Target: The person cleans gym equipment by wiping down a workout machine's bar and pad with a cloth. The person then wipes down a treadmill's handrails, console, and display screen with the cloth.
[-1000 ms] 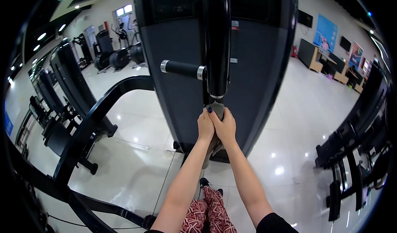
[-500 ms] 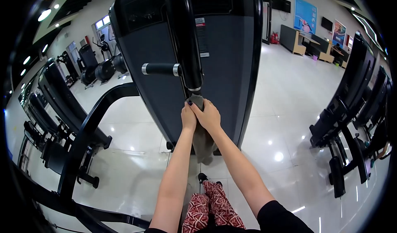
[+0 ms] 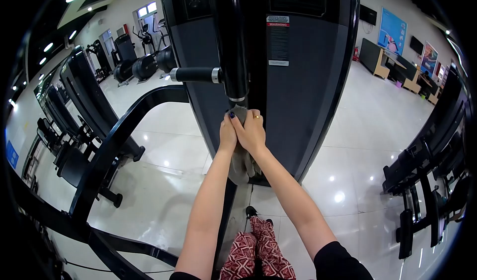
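Grey cloth (image 3: 240, 169) is bunched at the lower end of the black lever (image 3: 228, 46), just below its silver collar (image 3: 238, 100), in front of the machine (image 3: 304, 91). Left hand (image 3: 228, 135) and right hand (image 3: 252, 134) clasp it side by side, fingers closed around the bundle, right thumb laid across its upper part; cannot tell whether the lever runs on inside. Lower folds hang beneath the hands. Handling, judged by look: light, soft, limp, hard to damage; should grip well against skin but may slide on glossy metal. Best hold: the gathered upper part, since the tail would merely flop. Containers: apparently one pink bin (image 3: 398, 84) by the far desk (image 3: 370, 56); contents too small to make out.
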